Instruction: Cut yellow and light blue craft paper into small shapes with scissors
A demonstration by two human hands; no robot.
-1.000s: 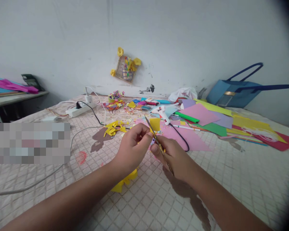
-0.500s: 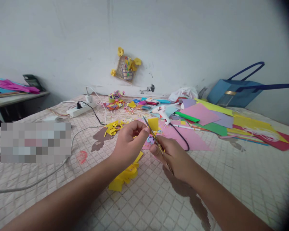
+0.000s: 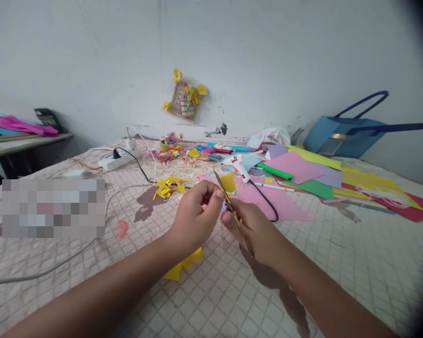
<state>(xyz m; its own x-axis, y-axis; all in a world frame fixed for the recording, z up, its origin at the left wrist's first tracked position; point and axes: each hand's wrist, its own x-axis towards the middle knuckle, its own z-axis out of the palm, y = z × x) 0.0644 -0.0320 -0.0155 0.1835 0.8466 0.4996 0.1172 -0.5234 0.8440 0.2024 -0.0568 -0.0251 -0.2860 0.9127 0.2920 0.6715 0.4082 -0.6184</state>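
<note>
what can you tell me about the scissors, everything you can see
The scissors are slim and look metallic, greyish along the blade and gold-coloured further down. The right hand holds them, covering part of the handles; some shows below the grip. They slant, tip up and to the left in the picture. The blade crosses in front of a yellow piece, close by the left hand; contact there and how far the blades are open can't be told.

We looked from head-worn camera, forward and down; left hand (image 3: 193, 219) and right hand (image 3: 259, 230) sat close, checked cloth (image 3: 204, 300) spread below, wall (image 3: 268, 61) stood beyond.
</note>
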